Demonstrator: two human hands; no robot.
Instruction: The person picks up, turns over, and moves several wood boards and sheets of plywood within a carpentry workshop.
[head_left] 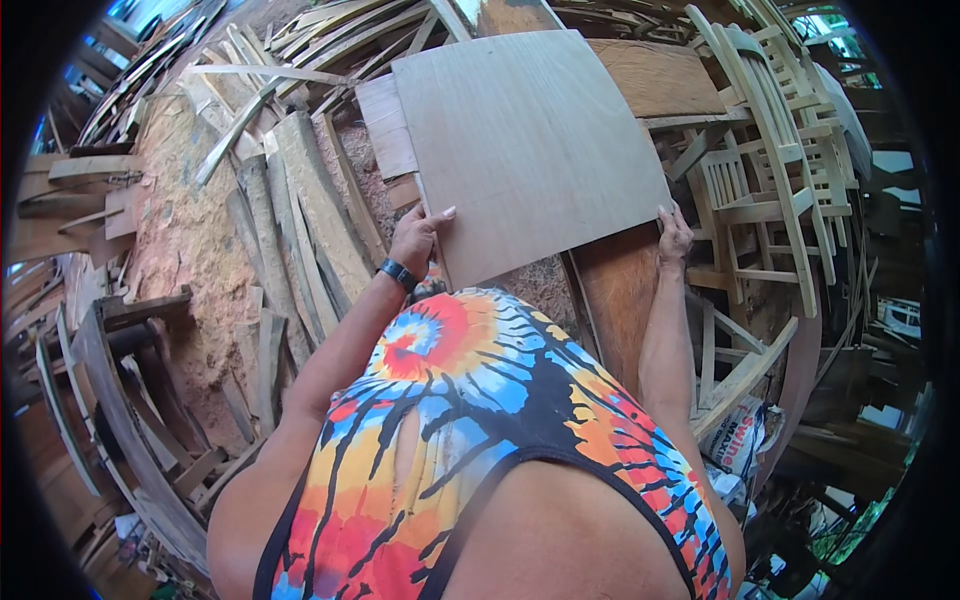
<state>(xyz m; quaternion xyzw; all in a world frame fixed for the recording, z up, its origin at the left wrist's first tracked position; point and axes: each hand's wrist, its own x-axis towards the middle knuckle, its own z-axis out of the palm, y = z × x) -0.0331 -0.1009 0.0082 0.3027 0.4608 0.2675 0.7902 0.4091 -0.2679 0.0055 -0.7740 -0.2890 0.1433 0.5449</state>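
A large, pale plywood sheet [525, 150] spans the space in front of me, held at its two near corners. My left hand [415, 240] is closed on its near left edge, thumb on the upper face and a dark watch on the wrist. On the near right corner, my right hand [675, 238] grips the edge, its fingertips partly hidden by the sheet. Beneath the plywood lies a brown wooden board [622, 290], seen between the sheet and my right forearm. Another pale board [386, 125] shows past the sheet's left edge.
Long wooden slabs [310, 210] lie on sawdust-covered ground [180, 220] to the left. Wooden chair frames [770, 160] stand close on the right, with a printed sack [735, 437] below them. A brown panel [655, 78] is at the far right, and curved offcuts [350, 35] are piled behind.
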